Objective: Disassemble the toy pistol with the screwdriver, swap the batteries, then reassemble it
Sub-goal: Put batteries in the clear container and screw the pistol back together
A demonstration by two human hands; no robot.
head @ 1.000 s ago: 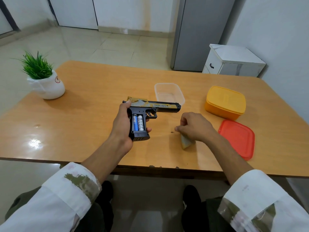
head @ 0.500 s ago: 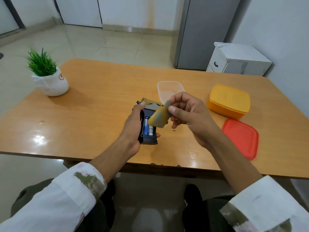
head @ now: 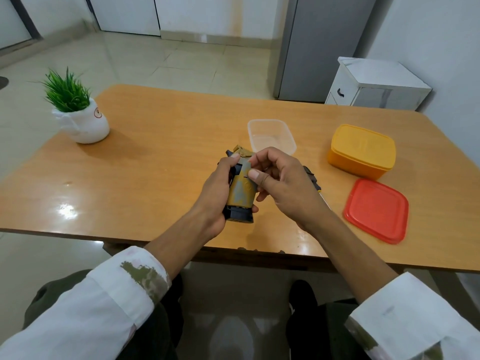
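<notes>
My left hand (head: 217, 193) grips the black and gold toy pistol (head: 237, 214) by its handle, just above the table's near edge. A gold and grey battery cover (head: 241, 189) lies over the side of the handle, so the batteries are hidden. My right hand (head: 280, 183) pinches the top of this cover between thumb and fingers and holds it against the grip. Behind my right hand a screwdriver (head: 313, 179) lies on the table, mostly hidden, with its dark handle and part of the shaft showing.
On the wooden table (head: 155, 162) stand a clear plastic tub (head: 271, 136) behind the pistol, a closed yellow box (head: 362, 150) at the right, a red lid (head: 376, 210) in front of it and a potted plant (head: 78, 113) at the far left.
My right hand picked the cover up off the table, carried it to the pistol and laid it over the battery bay. The batteries, visible before, are now covered.
</notes>
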